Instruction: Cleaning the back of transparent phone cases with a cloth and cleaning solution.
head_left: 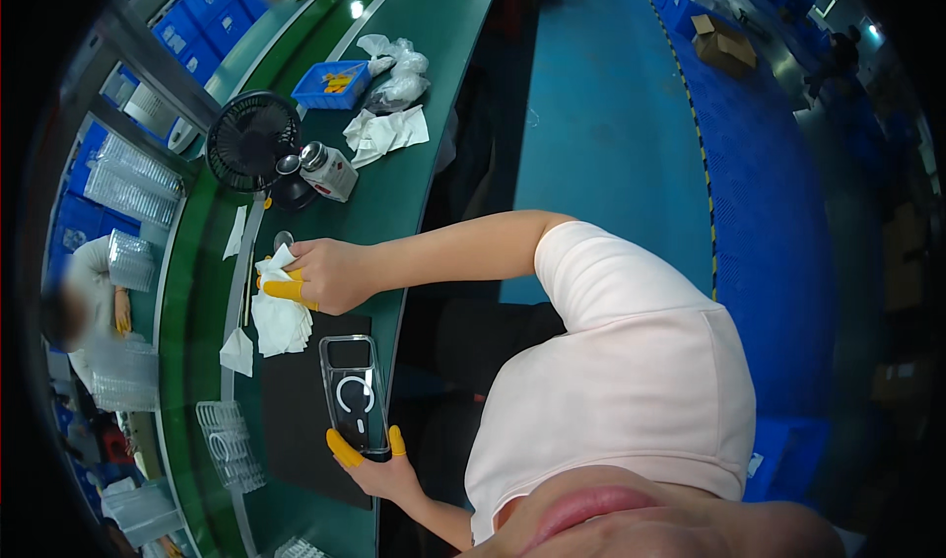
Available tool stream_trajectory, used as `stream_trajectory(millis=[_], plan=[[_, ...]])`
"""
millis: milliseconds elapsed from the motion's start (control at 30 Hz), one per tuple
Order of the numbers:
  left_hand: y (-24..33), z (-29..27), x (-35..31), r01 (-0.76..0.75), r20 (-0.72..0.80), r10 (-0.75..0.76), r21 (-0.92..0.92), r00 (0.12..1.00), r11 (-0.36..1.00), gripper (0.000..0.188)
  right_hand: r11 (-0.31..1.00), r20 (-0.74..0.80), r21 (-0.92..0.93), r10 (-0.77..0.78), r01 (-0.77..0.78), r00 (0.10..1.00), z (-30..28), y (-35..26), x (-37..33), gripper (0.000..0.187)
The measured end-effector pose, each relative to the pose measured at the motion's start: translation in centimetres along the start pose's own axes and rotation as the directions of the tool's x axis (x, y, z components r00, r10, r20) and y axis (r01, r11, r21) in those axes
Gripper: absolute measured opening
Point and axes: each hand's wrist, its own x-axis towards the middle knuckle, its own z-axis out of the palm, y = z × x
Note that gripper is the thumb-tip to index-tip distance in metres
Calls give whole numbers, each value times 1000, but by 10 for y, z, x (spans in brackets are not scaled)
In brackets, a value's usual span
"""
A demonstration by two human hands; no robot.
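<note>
My left hand (382, 473), with yellow finger cots on its fingertips, grips the lower end of a clear phone case (353, 396). The case has a white ring and a short white bar on its back. It is held over the near edge of a black mat (296, 410). Farther up the bench, my right hand (333, 276) is closed on a crumpled white wipe (282, 323), also with yellow finger cots. Part of the wipe is hidden under the fingers.
Beyond my right hand stand a black fan (254, 141), a white bottle with a metal top (328, 172), a blue tray (333, 84) of yellow pieces and loose wipes (386, 135). Clear plastic trays (229, 447) lie beside the mat. Another person (94, 272) works across the green conveyor (187, 361).
</note>
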Motion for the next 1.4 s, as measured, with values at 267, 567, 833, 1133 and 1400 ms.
stream_trajectory(millis=[267,567,833,1133,1400], plan=[[-2,-10,9,-93,-17,91,-108,996,990,87,983,45,-183,22,-13,999,10,-6,1,33],[-2,-5,3,-47,-67,42,-74,997,996,85,974,129,218,-87,57,988,0,-77,-29,11],[-13,-3,-1,17,-59,-27,-158,998,987,88,924,361,381,-171,22,917,-4,-127,-39,9],[-21,6,3,-33,-88,26,-85,996,996,86,925,390,381,-147,-14,909,-1,-133,-47,15],[-17,13,-4,8,-36,-8,0,999,1000,87,820,354,573,-242,-6,903,2,-157,-39,18]])
